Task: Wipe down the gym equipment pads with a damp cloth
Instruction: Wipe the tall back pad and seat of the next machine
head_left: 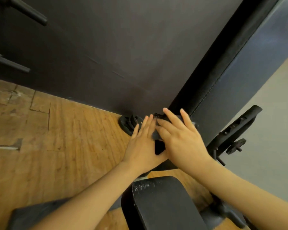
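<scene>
- Both hands lie flat, fingers straight: left hand [140,143], right hand [179,138].
- They press a dark crumpled cloth [156,135] (mostly hidden) beside the black upholstered backrest pad [223,77].

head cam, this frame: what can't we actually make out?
- Cloth: mostly hidden in the head view under the left hand and right hand; dampness unreadable.
- Back pad: upper end cut by the top edge.
- Seat pad: near end cut by the bottom edge.
- Right fingers: motion-blurred, so pressing or gripping is unclear.
</scene>
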A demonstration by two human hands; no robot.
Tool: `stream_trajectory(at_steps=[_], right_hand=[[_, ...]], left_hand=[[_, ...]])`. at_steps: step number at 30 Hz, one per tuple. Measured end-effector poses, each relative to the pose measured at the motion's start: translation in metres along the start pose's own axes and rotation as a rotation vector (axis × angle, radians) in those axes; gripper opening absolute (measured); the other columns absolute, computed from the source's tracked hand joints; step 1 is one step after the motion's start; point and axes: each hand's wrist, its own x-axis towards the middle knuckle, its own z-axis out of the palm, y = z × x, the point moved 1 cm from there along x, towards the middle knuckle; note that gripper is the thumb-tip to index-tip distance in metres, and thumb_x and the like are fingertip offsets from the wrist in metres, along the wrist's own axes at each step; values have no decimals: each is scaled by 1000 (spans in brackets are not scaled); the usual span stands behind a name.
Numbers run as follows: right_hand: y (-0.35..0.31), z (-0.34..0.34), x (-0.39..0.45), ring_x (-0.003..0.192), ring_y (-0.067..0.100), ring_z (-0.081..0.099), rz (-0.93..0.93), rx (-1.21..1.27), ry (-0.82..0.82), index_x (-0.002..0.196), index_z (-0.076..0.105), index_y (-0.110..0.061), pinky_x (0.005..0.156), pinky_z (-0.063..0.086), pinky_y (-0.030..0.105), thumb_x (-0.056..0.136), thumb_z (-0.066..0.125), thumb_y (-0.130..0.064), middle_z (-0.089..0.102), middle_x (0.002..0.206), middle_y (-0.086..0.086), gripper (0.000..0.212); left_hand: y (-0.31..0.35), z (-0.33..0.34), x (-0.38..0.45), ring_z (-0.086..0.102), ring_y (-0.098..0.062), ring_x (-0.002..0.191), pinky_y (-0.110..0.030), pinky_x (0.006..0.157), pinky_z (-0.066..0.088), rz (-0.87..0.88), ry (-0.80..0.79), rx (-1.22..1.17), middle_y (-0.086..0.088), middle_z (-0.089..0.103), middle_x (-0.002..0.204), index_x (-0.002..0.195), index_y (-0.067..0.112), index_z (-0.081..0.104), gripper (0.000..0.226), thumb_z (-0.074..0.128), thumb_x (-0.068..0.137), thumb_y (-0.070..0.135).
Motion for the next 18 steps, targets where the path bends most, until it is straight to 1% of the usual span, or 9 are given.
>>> stream_trajectory(at_steps=[2,4,6,7,10,13,14,16,18], right_hand=[[17,-8,8,131,29,42,17,-28,19,93,71,-15,109,11,49,81,36,-22,67,110,1,38],[39,-25,21,134,30,37,120,-27,59,94,70,-15,110,7,51,82,44,-17,67,110,3,28],[55,-36,30,136,32,32,240,-26,88,101,69,-12,111,4,52,85,50,-16,64,116,7,25],[54,-36,30,136,34,32,262,-38,91,105,67,-9,111,4,51,87,49,-16,63,120,9,27],[26,-17,14,131,37,38,165,-92,56,111,64,-3,110,8,49,87,31,-21,59,125,15,44],[-6,3,-8,129,34,43,-10,-27,-42,111,66,-3,109,14,45,83,30,-23,61,122,12,50],[-6,4,-8,128,32,45,-41,-15,-40,109,67,-5,109,15,43,82,30,-24,63,120,10,49],[7,-1,0,127,31,46,-57,-15,10,103,69,-9,109,16,42,80,36,-21,66,115,6,41],[26,-12,14,128,32,45,15,-4,62,99,69,-8,108,16,43,80,50,-14,66,111,8,27]], left_hand=[[-2,0,-4,-23,-7,142,-31,119,-8,-41,12,-2,0,-15,159,153,13,-5,97,39,84,66],[-3,1,-4,-19,-9,143,-31,117,-8,-52,32,13,-3,-14,159,152,10,-8,99,45,87,63],[-5,2,-4,-18,-11,144,-31,117,-7,-53,34,51,-5,-15,159,151,9,-10,100,40,87,67],[-5,3,-4,-20,-11,143,-31,116,-7,-56,30,68,-5,-15,159,151,9,-11,102,34,85,72],[-4,4,-6,-24,-8,138,-31,115,-9,-68,21,75,-3,-18,158,150,8,-13,110,11,68,77],[-5,6,-6,-27,-8,139,-35,119,-8,-72,-19,51,3,-26,152,147,13,-19,109,5,59,73],[-5,6,-6,-28,-9,139,-35,120,-7,-69,-22,52,2,-26,153,147,15,-18,107,4,60,73],[-6,8,-7,-26,-9,140,-33,119,-7,-76,6,36,-2,-20,158,151,13,-11,108,6,64,75],[-8,11,-10,-23,-9,141,-32,119,-6,-77,25,51,-4,-15,159,151,9,-11,108,8,67,74]])
